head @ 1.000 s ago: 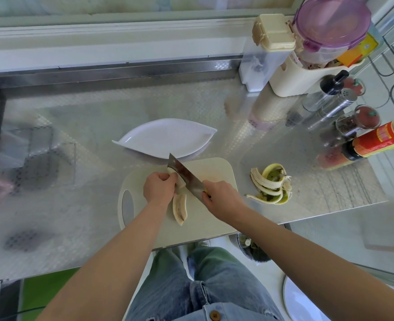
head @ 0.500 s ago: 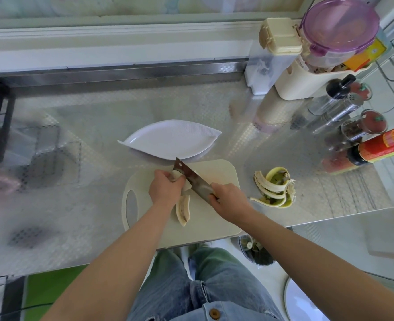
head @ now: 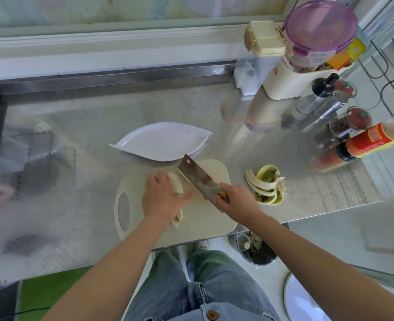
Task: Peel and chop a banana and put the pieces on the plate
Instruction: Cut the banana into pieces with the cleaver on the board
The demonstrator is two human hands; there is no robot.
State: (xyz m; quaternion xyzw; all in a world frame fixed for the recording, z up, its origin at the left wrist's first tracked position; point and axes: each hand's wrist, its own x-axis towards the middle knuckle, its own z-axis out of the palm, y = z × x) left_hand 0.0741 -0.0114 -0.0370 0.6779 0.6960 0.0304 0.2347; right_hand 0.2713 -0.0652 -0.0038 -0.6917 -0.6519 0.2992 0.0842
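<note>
You have one banana [head: 176, 184], one cleaver [head: 198, 177], one cutting board [head: 214, 218] and one plate [head: 163, 140]. You also count one peel [head: 265, 184] and one red-labelled bottle [head: 374, 140].

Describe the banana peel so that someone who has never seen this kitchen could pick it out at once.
Start at the steel counter, then find the cream cutting board at its front edge. Just right of the board, not touching it, lies the banana peel. It alone is a yellow-green heap of curled, splayed strips; the bottles and jars beyond it are smooth containers.
</note>
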